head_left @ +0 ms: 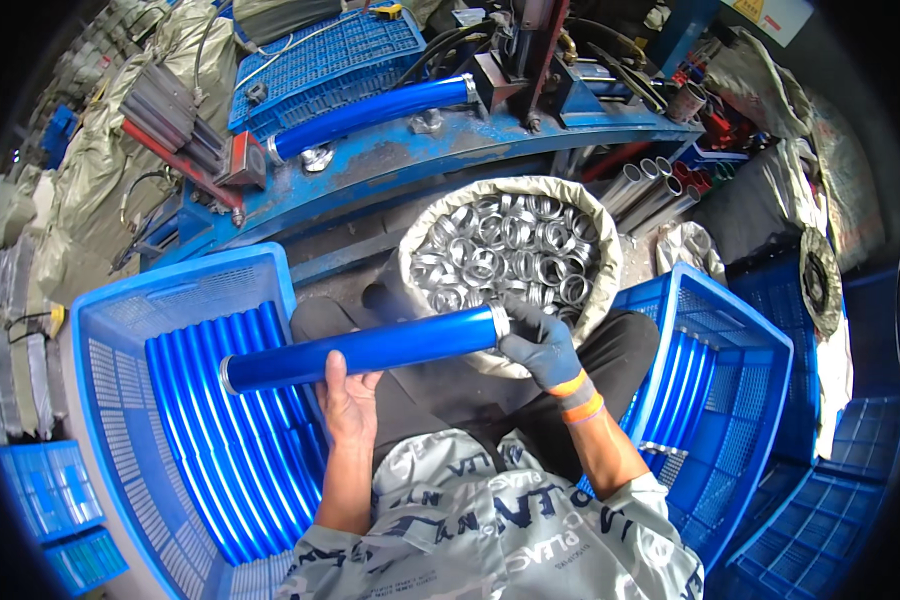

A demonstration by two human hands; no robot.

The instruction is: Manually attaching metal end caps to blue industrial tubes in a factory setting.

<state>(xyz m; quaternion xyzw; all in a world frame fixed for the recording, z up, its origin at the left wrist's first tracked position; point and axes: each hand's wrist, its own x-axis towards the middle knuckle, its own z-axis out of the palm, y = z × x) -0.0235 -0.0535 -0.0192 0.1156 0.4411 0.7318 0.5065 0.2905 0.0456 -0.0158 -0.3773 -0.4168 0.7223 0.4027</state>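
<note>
- And here's the blue tube (pixel 390 345), held slantwise across the lap, its left end towards 9 o'clock and its right end close to centre!
- The bare left hand (pixel 347 402), at 7 o'clock, has its thumb up against the near face and its fingers underneath: pinching from below, likely to bear the weight near mid-length.
- Over at 4 o'clock, the gloved right hand (pixel 545 350) closes around the silver-ringed right end, probably steadying it; the glove perhaps guards against metal edges.
- Just beyond, at 1 o'clock, the cloth-lined container (pixel 610 260) brims with silver rings (pixel 510 235), placed between the knees, it seems, for a short reach.
- Crates flank the seat: the left crate (pixel 185 268) at 8 o'clock, its blue tubes (pixel 230 440) side by side, presumably to save room; the right crate (pixel 740 325) at 4 o'clock, holding more.
- Up at 11 o'clock, another tube (pixel 370 118) spans the blue bench (pixel 390 170), apparently lined up between two end fixtures.
- Now the hidden bits! The left fingers mostly vanish under the tube, and the right fingertips are lost behind its end, so I can't tell how firmly either hand squeezes.
- How snugly that right-end ring sits is unclear.
- The right forearm and knee mask part of the right crate, and the dark fisheye rim swallows the outer clutter.
</note>
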